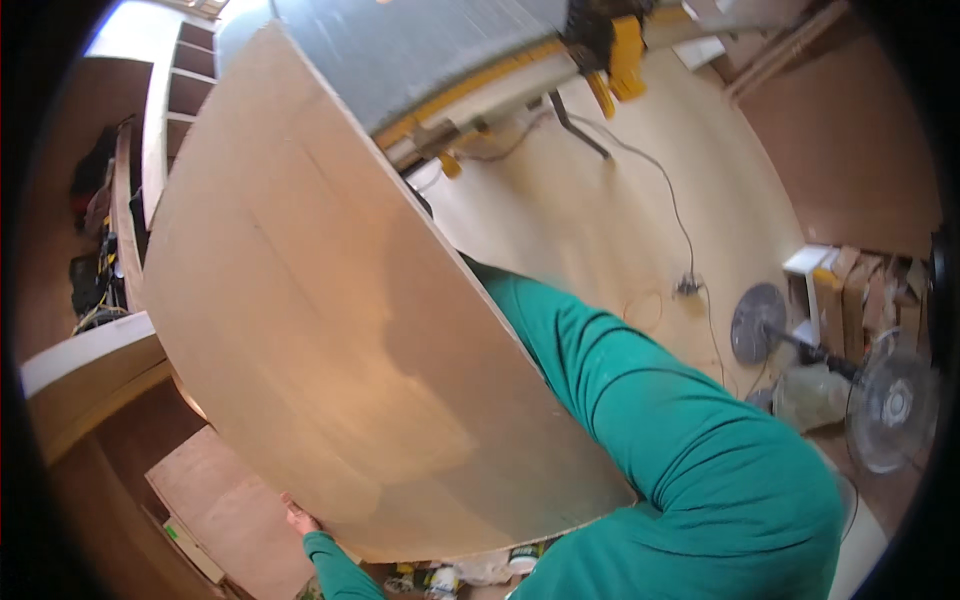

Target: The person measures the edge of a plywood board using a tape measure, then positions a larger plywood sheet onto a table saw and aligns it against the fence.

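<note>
Under the plywood sheet (330, 330), left hand (300, 520) grips its edge.

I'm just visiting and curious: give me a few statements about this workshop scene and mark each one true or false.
1. The person carries a large plywood sheet. True.
2. The left hand grips the sheet's lower edge. True.
3. The person's sleeves are red. False: the right sleeve is green.
4. The right hand is plainly visible on top of the sheet. False: it is hidden behind the sheet.
5. A standing fan lies on the floor at the right. True.
6. The table saw is blue. False: it is grey with yellow parts.
</note>
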{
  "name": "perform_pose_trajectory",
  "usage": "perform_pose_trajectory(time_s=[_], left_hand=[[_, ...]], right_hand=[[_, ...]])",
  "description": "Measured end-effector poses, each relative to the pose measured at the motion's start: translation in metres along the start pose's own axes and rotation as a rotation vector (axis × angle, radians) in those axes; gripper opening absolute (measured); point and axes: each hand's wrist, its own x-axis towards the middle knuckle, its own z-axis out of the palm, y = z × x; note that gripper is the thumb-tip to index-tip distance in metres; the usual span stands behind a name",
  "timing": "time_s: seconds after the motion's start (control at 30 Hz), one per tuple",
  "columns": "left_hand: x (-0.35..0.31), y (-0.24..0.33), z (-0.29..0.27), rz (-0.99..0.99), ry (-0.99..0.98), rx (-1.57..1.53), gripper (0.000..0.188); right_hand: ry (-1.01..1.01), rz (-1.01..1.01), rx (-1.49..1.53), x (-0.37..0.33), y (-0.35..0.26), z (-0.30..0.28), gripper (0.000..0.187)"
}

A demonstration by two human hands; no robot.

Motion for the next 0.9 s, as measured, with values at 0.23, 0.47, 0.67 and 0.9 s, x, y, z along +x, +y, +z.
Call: perform_pose_trajectory(time_s=[0.23,0.47,0.67,0.9], left_hand=[[0.011,-0.019,-0.005,0.123,-0.030,-0.006,0.079],[0.035,-0.041,-0.017,0.204,-0.115,0.196,0.080],[-0.023,-0.055,-0.030,0.227,-0.461,-0.142,0.082],[-0.080,-0.009,0.001,0.345,-0.493,-0.170,0.075]], right_hand=[[-0.120,0.077,0.292,-0.019,-0.028,-0.027,0.078],[-0.614,0.032,1.156,-0.269,-0.074,-0.137,0.072],[0.121,-0.062,0.358,-0.382,-0.076,-0.123,0.044],[0.334,0.041,-0.142,-0.470,-0.083,-0.163,0.065]])
